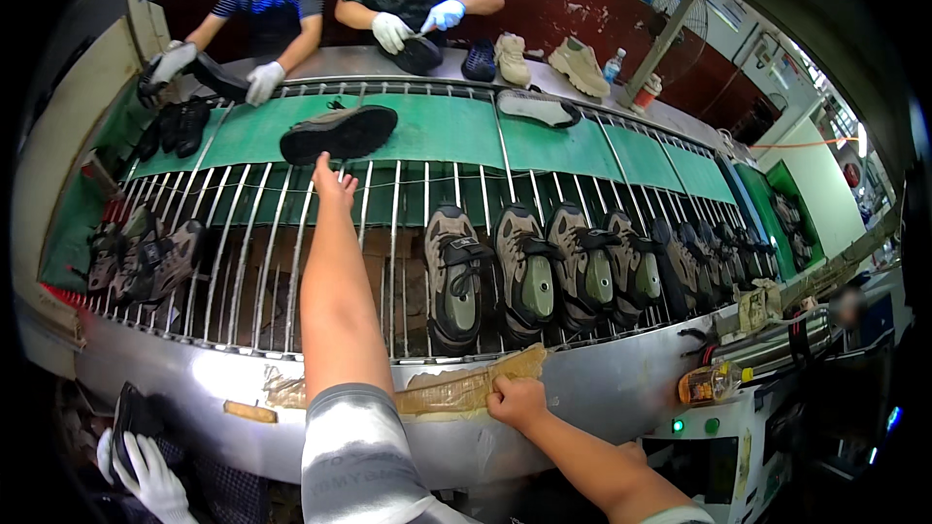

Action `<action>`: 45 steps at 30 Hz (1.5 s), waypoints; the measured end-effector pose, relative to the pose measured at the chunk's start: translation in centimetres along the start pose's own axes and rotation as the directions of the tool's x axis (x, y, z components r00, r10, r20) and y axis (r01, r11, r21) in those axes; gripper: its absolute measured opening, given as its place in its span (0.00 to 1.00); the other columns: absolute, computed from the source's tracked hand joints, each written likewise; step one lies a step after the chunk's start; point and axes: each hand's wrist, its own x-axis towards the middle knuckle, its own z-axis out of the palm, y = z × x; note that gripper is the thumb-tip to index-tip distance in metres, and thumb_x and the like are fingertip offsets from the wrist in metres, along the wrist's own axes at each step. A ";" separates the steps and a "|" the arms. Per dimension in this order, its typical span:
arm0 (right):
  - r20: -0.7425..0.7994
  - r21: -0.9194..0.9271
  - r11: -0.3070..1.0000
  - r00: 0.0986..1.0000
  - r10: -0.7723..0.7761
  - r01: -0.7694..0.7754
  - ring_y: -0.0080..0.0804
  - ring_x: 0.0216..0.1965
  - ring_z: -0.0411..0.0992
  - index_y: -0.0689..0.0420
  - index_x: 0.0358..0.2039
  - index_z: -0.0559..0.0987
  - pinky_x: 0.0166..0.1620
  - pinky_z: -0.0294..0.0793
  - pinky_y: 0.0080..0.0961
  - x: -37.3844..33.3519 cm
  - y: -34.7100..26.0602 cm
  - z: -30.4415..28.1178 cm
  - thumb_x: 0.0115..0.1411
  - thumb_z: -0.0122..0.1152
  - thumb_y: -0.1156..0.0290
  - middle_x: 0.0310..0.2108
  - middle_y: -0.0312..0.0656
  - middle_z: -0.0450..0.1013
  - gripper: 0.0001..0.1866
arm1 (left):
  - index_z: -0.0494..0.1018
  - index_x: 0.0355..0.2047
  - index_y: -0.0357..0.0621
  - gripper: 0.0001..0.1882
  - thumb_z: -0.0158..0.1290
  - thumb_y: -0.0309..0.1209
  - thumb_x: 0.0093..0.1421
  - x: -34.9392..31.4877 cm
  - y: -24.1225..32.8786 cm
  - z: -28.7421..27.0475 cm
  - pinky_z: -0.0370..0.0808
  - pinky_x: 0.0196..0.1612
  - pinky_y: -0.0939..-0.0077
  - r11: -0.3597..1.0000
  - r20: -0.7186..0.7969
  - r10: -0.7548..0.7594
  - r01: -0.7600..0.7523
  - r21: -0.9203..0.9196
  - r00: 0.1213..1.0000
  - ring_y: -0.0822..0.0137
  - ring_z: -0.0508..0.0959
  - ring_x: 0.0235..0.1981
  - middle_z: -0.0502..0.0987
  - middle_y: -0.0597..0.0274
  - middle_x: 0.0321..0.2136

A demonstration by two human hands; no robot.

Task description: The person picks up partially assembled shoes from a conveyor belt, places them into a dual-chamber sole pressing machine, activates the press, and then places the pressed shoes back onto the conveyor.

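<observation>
My left hand reaches over the metal rods toward a brown-grey shoe with a black sole. That shoe lies tipped on its side on the green belt, sole facing me. One finger of my left hand meets the lower edge of the sole; the others are spread and hold nothing. My right hand is closed in a fist at the brown taped strip on the near metal ledge. Whatever it may grip is hidden. Right of my left arm, several brown-grey shoes stand in a row on the rods.
Across the belt, two people in white gloves handle dark shoes. A grey-white sole piece lies on the belt. More shoes sit at the left. A gloved hand holds a dark shoe at lower left. A bottle lies at right.
</observation>
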 end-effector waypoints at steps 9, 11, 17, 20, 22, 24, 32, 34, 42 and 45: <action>0.086 0.034 0.999 0.996 -0.004 0.001 0.40 0.14 0.68 0.51 0.16 0.69 0.20 0.68 0.36 1.0 0.1 -0.3 0.41 0.59 0.68 0.10 0.39 0.65 0.08 | 0.35 0.67 0.51 0.67 0.68 0.58 0.39 2.8 0.5 7.8 0.60 0.59 0.36 0.995 -0.321 -0.097 0.084 -0.052 0.942 0.42 0.64 0.59 0.51 0.48 0.66; 0.118 0.044 0.999 0.993 0.001 -0.006 0.40 0.15 0.68 0.51 0.16 0.68 0.20 0.68 0.36 1.4 -0.1 -0.5 0.43 0.60 0.66 0.11 0.39 0.66 0.09 | 0.36 0.67 0.47 0.69 0.70 0.56 0.36 3.3 0.7 9.9 0.61 0.58 0.36 0.994 -0.395 -0.098 0.106 -0.001 0.914 0.43 0.67 0.57 0.54 0.49 0.64; 0.141 0.070 0.997 0.990 -0.022 0.012 0.38 0.14 0.67 0.51 0.17 0.68 0.20 0.67 0.34 1.7 -0.1 -0.5 0.43 0.61 0.65 0.11 0.37 0.65 0.10 | 0.41 0.64 0.41 0.70 0.75 0.53 0.29 6.8 -0.2 12.2 0.66 0.57 0.46 0.964 -0.579 0.011 0.146 0.223 0.815 0.47 0.66 0.57 0.59 0.49 0.61; 0.170 0.064 0.998 0.985 -0.030 0.019 0.37 0.13 0.67 0.51 0.18 0.69 0.20 0.66 0.33 1.9 0.0 -0.6 0.43 0.62 0.63 0.11 0.37 0.64 0.11 | 0.43 0.62 0.41 0.70 0.77 0.49 0.26 8.4 -1.0 13.3 0.63 0.61 0.54 0.946 -0.649 0.065 0.159 0.281 0.758 0.49 0.63 0.60 0.55 0.43 0.63; 0.188 0.069 0.997 0.981 -0.039 0.026 0.37 0.13 0.67 0.51 0.18 0.69 0.19 0.66 0.33 1.9 0.0 -0.8 0.44 0.63 0.62 0.11 0.37 0.64 0.11 | 0.38 0.64 0.41 0.74 0.77 0.49 0.26 9.0 -1.5 13.0 0.61 0.62 0.53 0.942 -0.661 0.091 0.151 0.300 0.745 0.48 0.60 0.62 0.51 0.43 0.65; 0.189 0.069 0.997 0.981 -0.043 0.030 0.36 0.13 0.67 0.51 0.19 0.69 0.19 0.66 0.33 1.9 0.1 -0.7 0.44 0.63 0.62 0.11 0.37 0.64 0.12 | 0.26 0.66 0.41 0.80 0.75 0.50 0.28 9.6 -1.7 12.9 0.60 0.62 0.47 0.943 -0.602 0.070 0.145 0.301 0.795 0.44 0.58 0.63 0.48 0.44 0.66; 0.165 0.059 0.998 0.986 -0.012 0.003 0.38 0.15 0.69 0.51 0.20 0.71 0.21 0.69 0.35 1.4 -0.5 -0.7 0.46 0.62 0.62 0.12 0.39 0.67 0.10 | 0.44 0.59 0.47 0.63 0.71 0.52 0.28 4.3 -0.5 10.7 0.70 0.39 0.54 0.838 -0.479 0.021 0.245 0.487 0.877 0.55 0.72 0.42 0.65 0.55 0.52; 0.140 0.103 0.995 0.990 -0.029 0.014 0.39 0.15 0.69 0.51 0.19 0.71 0.22 0.70 0.35 1.2 -1.0 -0.4 0.46 0.61 0.63 0.12 0.39 0.68 0.09 | 0.45 0.59 0.47 0.61 0.69 0.51 0.30 6.3 1.2 7.7 0.71 0.37 0.54 0.802 -0.416 -0.064 0.294 0.519 0.907 0.56 0.73 0.40 0.66 0.55 0.51; 0.024 0.080 0.997 1.000 -0.010 0.008 0.41 0.16 0.71 0.52 0.18 0.71 0.23 0.71 0.37 1.4 -1.8 0.0 0.45 0.59 0.65 0.13 0.40 0.69 0.08 | 0.29 0.66 0.42 0.67 0.67 0.47 0.40 -0.9 -3.3 4.5 0.69 0.57 0.52 0.832 -0.310 0.064 0.121 0.542 0.949 0.49 0.69 0.54 0.57 0.41 0.61; 0.002 0.066 0.998 1.000 0.020 -0.020 0.42 0.16 0.71 0.52 0.17 0.70 0.23 0.72 0.38 0.9 -1.7 -0.1 0.44 0.58 0.66 0.13 0.41 0.69 0.07 | 0.24 0.67 0.41 0.74 0.70 0.53 0.38 -4.4 -4.6 5.9 0.59 0.61 0.43 0.803 -0.414 -0.014 0.257 0.538 0.910 0.46 0.62 0.61 0.48 0.41 0.66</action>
